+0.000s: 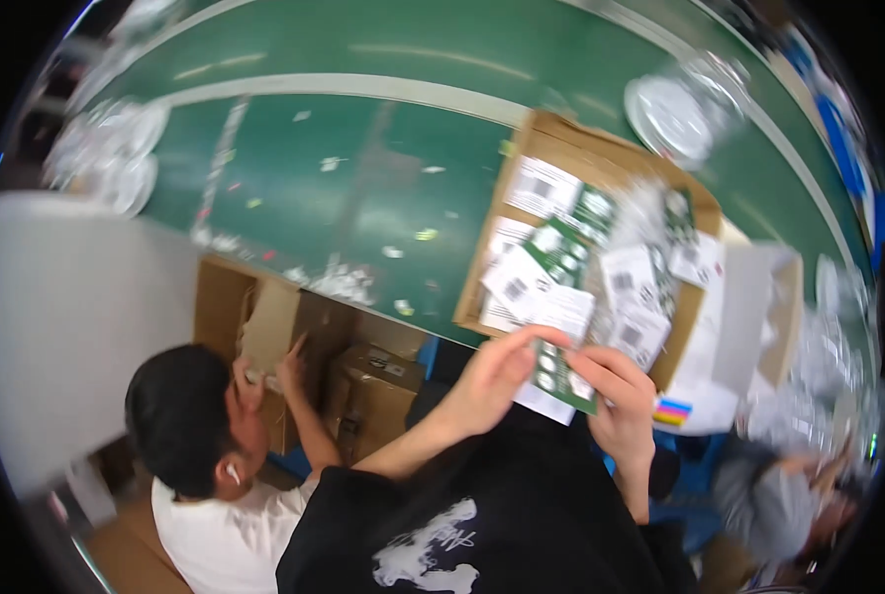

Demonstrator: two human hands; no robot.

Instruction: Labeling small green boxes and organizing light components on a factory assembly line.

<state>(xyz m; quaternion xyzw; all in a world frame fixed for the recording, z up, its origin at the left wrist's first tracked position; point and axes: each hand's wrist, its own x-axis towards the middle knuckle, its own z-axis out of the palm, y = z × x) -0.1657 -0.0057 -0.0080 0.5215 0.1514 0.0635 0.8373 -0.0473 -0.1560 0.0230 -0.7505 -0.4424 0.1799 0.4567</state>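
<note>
We see a green table (294, 188) running behind and left of the shallow cardboard box (606, 148), our landmark. Left of that box and lower, a co-worker in a white top has both hands at an open brown carton (220, 312); what is inside it we cannot tell. The shallow box itself holds a loose heap of cards (537, 282), some showing green faces, others white with dark printed patches, with blurred clear plastic (640, 218) among them. Just right of it we find a white carton (705, 381) with a colour-striped corner; its contents are unclear to us. Beyond the box's far right corner lies a plastic-wrapped white bundle (670, 119).

At the box's near edge, our left hand (492, 376) and right hand (621, 401) pinch one green card (559, 378) between nearly closed fingers, one on each side. We see its green face, tilted, with pale rounded shapes, and a white panel showing below.
</note>
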